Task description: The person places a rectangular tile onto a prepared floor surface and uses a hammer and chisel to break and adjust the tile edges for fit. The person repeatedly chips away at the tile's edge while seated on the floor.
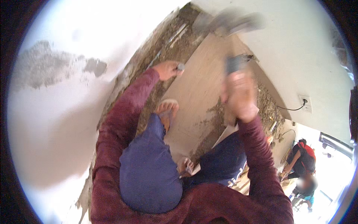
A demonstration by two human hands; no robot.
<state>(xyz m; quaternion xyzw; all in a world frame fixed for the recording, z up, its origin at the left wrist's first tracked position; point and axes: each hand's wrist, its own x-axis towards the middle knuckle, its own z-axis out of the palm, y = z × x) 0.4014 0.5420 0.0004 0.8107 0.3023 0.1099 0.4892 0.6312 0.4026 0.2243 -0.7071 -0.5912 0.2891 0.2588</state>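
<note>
My right hand point(242, 95) is wrapped round the handle of a hammer point(235, 64), raised over the board. Motion smears both the hand and the hammer, most of all the dark head at the top. Over by the left wall, my left hand point(166, 71) is closed on a small tool with a rounded grey end point(180, 67); the rest of it is hidden by the fingers. That hand is above the left edge of a flat tan board point(197, 74), next to a strip of broken, dirty rubble point(182, 31). The hammer and the grey end are apart.
A white wall point(56, 123) with bare grey patches rises at left. More rubble point(266, 102) lies along the right wall, below a socket with a plugged-in black cord point(305, 101). My bare foot point(166, 110) rests on the board. Other people point(304, 156) are at lower right.
</note>
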